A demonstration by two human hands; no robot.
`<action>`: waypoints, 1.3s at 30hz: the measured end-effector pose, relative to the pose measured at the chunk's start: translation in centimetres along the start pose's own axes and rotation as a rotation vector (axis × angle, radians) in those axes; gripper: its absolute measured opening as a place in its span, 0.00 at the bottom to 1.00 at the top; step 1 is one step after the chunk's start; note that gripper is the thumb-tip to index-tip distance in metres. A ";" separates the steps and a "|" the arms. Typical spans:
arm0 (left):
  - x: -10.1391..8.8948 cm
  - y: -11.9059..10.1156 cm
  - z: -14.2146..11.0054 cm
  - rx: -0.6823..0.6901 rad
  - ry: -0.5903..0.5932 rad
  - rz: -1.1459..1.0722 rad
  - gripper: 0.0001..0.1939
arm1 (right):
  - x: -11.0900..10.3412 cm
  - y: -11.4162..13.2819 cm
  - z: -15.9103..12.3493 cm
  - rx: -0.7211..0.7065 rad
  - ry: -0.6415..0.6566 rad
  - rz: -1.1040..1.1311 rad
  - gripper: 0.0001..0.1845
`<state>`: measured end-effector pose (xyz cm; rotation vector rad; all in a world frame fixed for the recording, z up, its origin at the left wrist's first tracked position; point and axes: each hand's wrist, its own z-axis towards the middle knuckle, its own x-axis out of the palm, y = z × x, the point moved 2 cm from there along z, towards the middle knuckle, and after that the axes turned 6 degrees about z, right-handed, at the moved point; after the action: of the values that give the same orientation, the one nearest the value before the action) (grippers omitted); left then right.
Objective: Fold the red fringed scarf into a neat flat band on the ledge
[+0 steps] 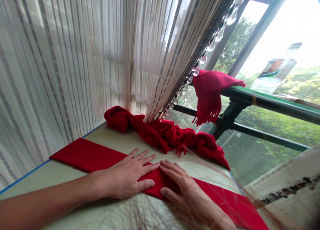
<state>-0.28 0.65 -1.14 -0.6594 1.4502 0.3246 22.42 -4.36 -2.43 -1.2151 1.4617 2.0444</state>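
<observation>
A red scarf (pixel 87 155) lies flat in a long folded strip across the pale table (pixel 32 180), its right end running toward the lower right edge of the view. My left hand (pixel 130 175) rests on its middle with fingers spread, palm down. Close beside it, my right hand (pixel 178 183) also lies on the cloth, fingers stretched and slightly bent, the thumb apart. The fingertips of both hands nearly meet. Part of the scarf is hidden under the hands and the right forearm.
Behind the strip, crumpled red scarves (pixel 160 133) with fringes lie along the table's far edge. Another fringed red scarf (pixel 210 93) hangs over a dark green rail (pixel 270 103) by the window. A clear bottle (pixel 277 73) stands there. Striped curtains (pixel 75 57) with beads hang behind the table.
</observation>
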 end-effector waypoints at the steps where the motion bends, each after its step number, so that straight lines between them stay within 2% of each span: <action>1: 0.0 0.0 0.0 0.001 0.007 0.000 0.32 | 0.1 0.0 0.0 0.010 0.035 -0.030 0.36; 5: 0.0 0.1 -0.2 0.017 0.015 -0.020 0.37 | 0.6 0.2 0.2 0.023 0.105 -0.148 0.42; 11: 0.0 0.3 -0.2 0.032 0.014 -0.033 0.43 | 1.2 0.5 0.4 0.085 0.113 -0.251 0.43; 17: 0.0 0.3 -0.2 0.021 0.058 -0.008 0.44 | 1.2 0.7 0.4 0.117 0.117 -0.261 0.42; 23: 0.2 0.7 -0.2 0.086 -0.031 0.018 0.42 | 1.2 1.1 0.4 0.122 0.104 -0.238 0.43; 29: -0.1 0.0 0.0 0.145 -0.126 0.017 0.39 | 1.5 1.4 0.3 0.080 0.085 -0.249 0.43; 33: 0.3 0.1 -0.1 0.094 -0.050 -0.004 0.41 | 1.8 1.8 0.1 0.029 0.124 -0.243 0.43; 36: 0.3 0.1 -0.1 0.060 0.013 -0.019 0.40 | 1.7 1.9 -0.1 0.053 0.114 -0.227 0.43; 39: 0.0 -0.1 -0.2 0.052 0.018 -0.024 0.39 | 1.6 1.6 0.0 0.066 0.096 -0.226 0.43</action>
<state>-0.36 0.43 -1.10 -0.6385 1.4621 0.2627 20.41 -5.34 -2.81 -1.3995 1.3530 1.7981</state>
